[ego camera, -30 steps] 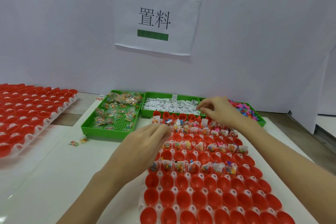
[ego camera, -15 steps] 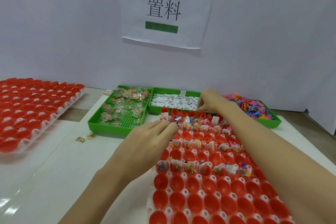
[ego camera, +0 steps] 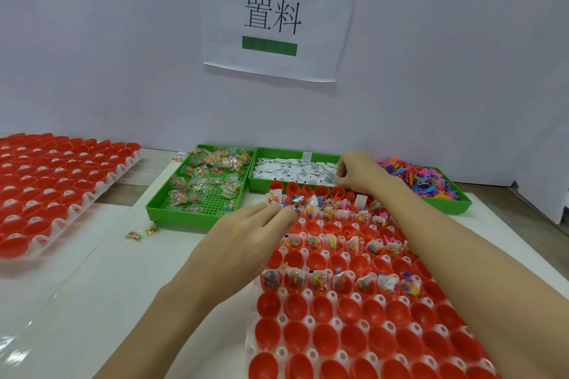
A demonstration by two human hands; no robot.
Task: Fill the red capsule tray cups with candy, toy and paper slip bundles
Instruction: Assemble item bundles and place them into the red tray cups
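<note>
The white worktop [ego camera: 92,301] carries two red capsule trays: the near one [ego camera: 354,332] runs off the bottom edge with its right side hidden under the right forearm, the second tray [ego camera: 46,188] is cut off at the left edge. Beyond stand three green bins: the candy bin [ego camera: 197,194] on the left, the paper slip bin [ego camera: 292,168] in the middle, the toy bin [ego camera: 431,184] partly hidden behind the right arm. Four far rows of near-tray cups hold bundles [ego camera: 338,283], alternating with empty rows. The left hand [ego camera: 246,243] lies palm down, fingers nearly straight, tips at the far-left cups; whether it holds anything cannot be told. The right hand [ego camera: 357,172] curls its fingers at the slips; the grasp is hidden. Two stray candy packets [ego camera: 141,232] lie left
</note>
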